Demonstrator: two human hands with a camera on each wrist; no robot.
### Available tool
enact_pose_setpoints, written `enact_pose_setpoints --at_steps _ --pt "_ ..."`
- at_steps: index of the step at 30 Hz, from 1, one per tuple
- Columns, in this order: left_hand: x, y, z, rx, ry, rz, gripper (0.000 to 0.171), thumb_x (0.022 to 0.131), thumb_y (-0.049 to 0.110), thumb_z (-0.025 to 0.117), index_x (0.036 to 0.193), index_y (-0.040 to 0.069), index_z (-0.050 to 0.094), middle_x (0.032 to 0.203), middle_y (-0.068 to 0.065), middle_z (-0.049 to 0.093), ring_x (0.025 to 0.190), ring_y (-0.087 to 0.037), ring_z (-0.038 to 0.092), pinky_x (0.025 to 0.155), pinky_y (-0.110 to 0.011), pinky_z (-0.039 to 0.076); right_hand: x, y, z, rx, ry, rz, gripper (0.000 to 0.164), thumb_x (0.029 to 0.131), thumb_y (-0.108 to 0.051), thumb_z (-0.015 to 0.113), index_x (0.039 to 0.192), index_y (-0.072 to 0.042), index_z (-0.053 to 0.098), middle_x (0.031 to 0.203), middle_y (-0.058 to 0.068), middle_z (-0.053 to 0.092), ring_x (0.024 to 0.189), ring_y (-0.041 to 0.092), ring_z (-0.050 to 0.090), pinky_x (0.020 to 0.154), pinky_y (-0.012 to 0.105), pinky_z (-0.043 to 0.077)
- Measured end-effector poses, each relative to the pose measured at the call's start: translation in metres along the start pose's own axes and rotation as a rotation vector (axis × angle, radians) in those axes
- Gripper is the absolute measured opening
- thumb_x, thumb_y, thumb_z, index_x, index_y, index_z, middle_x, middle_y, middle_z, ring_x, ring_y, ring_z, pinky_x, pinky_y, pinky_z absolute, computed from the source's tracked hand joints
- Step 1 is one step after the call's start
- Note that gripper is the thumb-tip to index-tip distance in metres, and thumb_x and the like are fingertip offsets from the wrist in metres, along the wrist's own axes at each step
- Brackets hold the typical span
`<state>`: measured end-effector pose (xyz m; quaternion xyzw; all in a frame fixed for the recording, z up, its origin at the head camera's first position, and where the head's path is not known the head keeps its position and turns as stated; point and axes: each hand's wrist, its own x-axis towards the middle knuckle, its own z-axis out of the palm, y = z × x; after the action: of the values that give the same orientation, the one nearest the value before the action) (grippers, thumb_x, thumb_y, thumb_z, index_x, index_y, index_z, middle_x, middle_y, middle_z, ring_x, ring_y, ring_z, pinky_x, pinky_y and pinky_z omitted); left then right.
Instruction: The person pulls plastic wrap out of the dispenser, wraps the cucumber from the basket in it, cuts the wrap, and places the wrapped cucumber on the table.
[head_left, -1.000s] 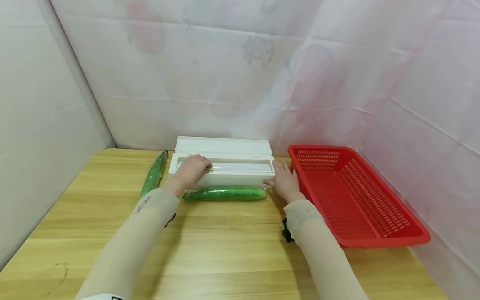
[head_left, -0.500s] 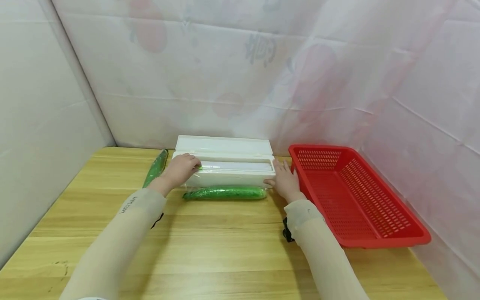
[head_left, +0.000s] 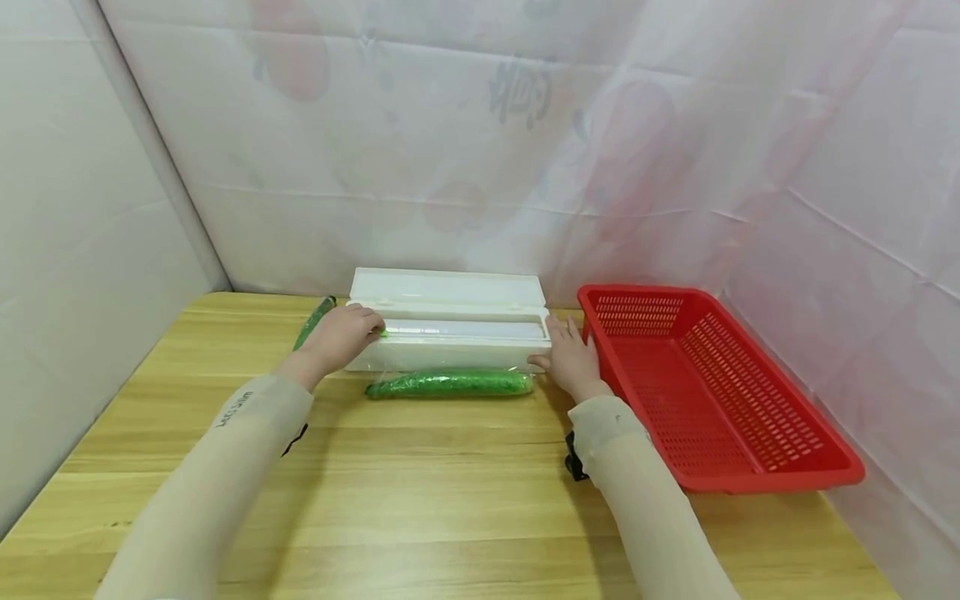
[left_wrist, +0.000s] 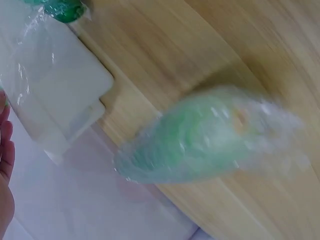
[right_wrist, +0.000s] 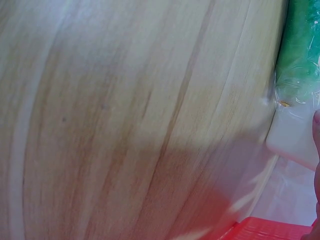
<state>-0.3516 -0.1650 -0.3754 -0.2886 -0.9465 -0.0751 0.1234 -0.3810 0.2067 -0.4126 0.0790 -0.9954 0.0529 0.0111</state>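
A white plastic-wrap dispenser box (head_left: 450, 356) lies at the back of the table, its lid (head_left: 450, 287) raised. My left hand (head_left: 341, 335) is at the box's left end, fingertips pinching a small bright-green slide cutter (head_left: 383, 333) on the front edge. At the right end my right hand (head_left: 572, 358) rests against the box, fingers fairly straight, thumb toward the front. Along the box's front lies a cucumber (head_left: 450, 383) covered by clear film. A second film-wrapped cucumber (left_wrist: 185, 140) lies to the left, partly hidden by my left hand in the head view.
A red perforated plastic basket (head_left: 765, 483) stands at the right, close beside my right hand. Behind the wooden table (head_left: 435, 500) hangs a pale printed sheet (head_left: 450, 150), and a white panel (head_left: 90, 208) stands at the left.
My left hand has slid leftward along the box's front edge with the green slide cutter, from inside the left third to the left end. My right hand stays at the right end.
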Motion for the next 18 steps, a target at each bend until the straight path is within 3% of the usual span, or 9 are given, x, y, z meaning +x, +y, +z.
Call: enact_pose_setpoints --at_steps 11,18 --pt "-0.005 -0.012 -0.002 0.049 0.024 0.024 0.011 0.086 0.009 0.065 0.097 0.004 0.067 0.098 -0.009 0.07 0.092 -0.026 0.064 0.084 -0.038 0.052 -0.003 0.003 -0.002 -0.004 -0.004 0.011 0.086 0.088 -0.049 0.056 0.15 -0.005 0.015 0.156 0.013 0.02 0.144 0.037 0.01 0.113 0.061 0.014" --pt "-0.009 -0.017 -0.004 0.024 0.004 0.017 0.012 0.086 0.006 0.064 0.097 0.003 0.066 0.096 -0.01 0.069 0.091 -0.027 0.063 0.083 -0.039 0.052 -0.001 0.002 -0.001 0.025 -0.006 0.014 0.086 0.088 -0.048 0.056 0.15 -0.006 0.014 0.156 0.013 0.019 0.144 0.037 0.008 0.113 0.061 0.011"
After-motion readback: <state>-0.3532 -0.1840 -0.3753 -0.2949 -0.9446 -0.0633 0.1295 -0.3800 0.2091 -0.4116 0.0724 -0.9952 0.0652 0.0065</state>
